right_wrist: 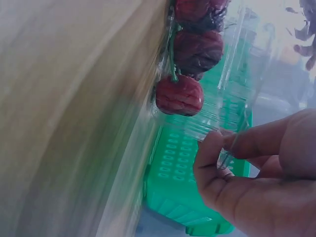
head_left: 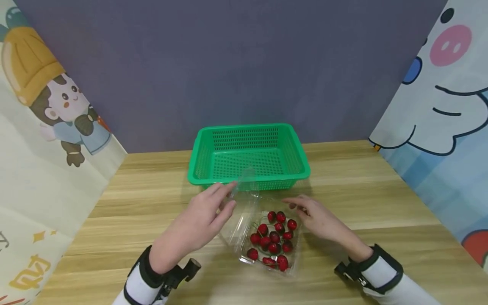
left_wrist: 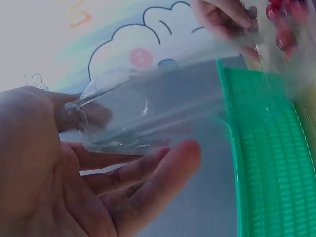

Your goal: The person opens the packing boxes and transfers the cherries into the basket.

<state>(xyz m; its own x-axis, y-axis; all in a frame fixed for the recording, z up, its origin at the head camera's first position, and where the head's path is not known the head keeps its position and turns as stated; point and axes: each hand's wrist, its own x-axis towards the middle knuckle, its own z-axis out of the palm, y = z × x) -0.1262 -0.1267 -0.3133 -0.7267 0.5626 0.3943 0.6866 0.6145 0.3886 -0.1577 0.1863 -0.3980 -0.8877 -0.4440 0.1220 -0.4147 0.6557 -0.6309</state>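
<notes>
A clear plastic clamshell box sits on the wooden table with several dark red cherries in its base. Its hinged lid is raised and leans up toward my left hand. My left fingers are nearly straight and touch the lid's outer edge; one finger shows through the plastic, and the thumb stands apart. At the far right of the box is my right hand. In the right wrist view its thumb and forefinger pinch the clear edge of the box, beside the cherries.
Right behind the box stands a green plastic basket with slotted walls, and the raised lid overlaps its near rim in the head view. A dark panel closes off the back. Cartoon-printed sheets flank the table.
</notes>
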